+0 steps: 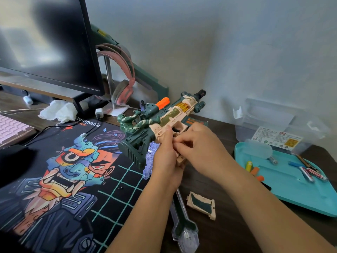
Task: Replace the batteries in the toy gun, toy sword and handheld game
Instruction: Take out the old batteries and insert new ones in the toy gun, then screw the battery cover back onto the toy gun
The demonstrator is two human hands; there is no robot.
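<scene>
Nearest the camera, the sword (183, 225), clear plastic with a dark core, lies on the desk (228, 207) at the right edge of the mat (63, 170). Its far part passes under the left forearm. Just right of it a beige and green cover (201, 205) lies loose on the desk, apart from the sword.

Both forearms reach forward to the gun (164, 119), which is held off the desk above the mat's far right corner, stock toward the camera and left, orange muzzle pointing away.

The left hand (166, 161) grips the beige handle from below, fingers wrapped round it and thumb lying up along the body. The right hand (198, 145) has its fingers curled, tips pinched together against the same handle. Whether they hold anything small cannot be told.

To the right a teal tray (291, 189) rests on the desk with several batteries (308, 173) scattered on it. Behind it stands a clear box (273, 125) against the wall.

Farther left lie a crumpled tissue (58, 110) and pink headphones (122, 88) on a stand, beside a dark monitor (45, 42).
</scene>
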